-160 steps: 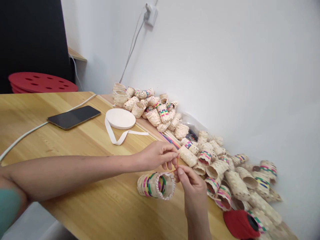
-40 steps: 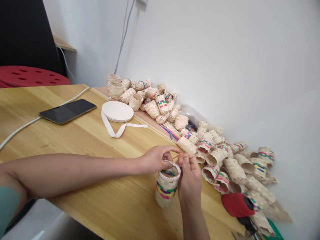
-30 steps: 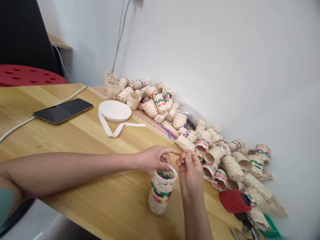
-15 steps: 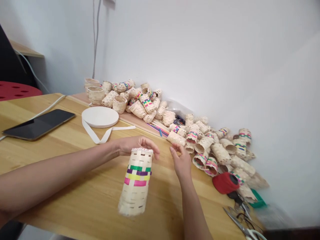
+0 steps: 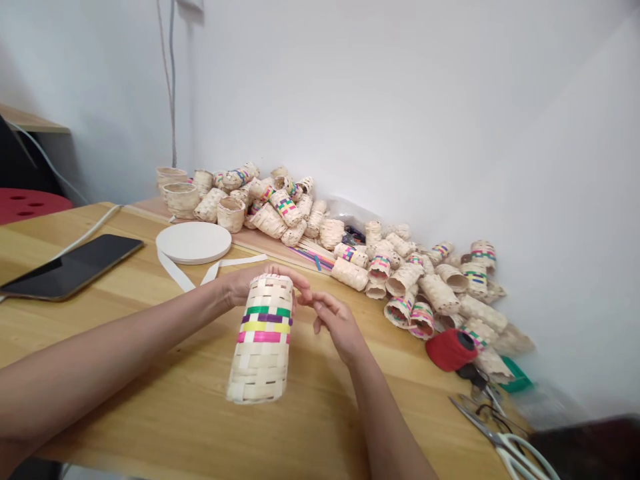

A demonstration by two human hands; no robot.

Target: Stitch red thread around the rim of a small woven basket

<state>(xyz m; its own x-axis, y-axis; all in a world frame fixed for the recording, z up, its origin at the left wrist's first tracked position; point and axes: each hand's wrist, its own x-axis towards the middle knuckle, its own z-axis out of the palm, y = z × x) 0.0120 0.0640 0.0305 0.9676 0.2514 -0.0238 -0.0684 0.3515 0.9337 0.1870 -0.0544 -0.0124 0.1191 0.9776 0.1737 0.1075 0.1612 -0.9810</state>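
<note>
A tall woven bamboo basket (image 5: 261,360), pale with green, purple, yellow and pink bands, tilts above the table with its rim away from me. Reddish stitches run along that rim, over a white edge. My left hand (image 5: 241,283) is closed on the rim from behind, and the basket hides part of its fingers. Just right of the rim, my right hand (image 5: 339,323) has its thumb and fingers pinched together, meeting the left fingertips. Whatever lies in that pinch is too small to make out.
Many woven baskets (image 5: 443,293) lie heaped along the wall. A white ribbon roll (image 5: 194,241) and a phone (image 5: 73,267) are on the left of the wooden table (image 5: 200,413). At right are a red thread spool (image 5: 447,350) and scissors (image 5: 500,437).
My right hand has moved left and now meets the left fingertips beside the rim; before, the hands were apart. The basket sits slightly higher and further left in view.
</note>
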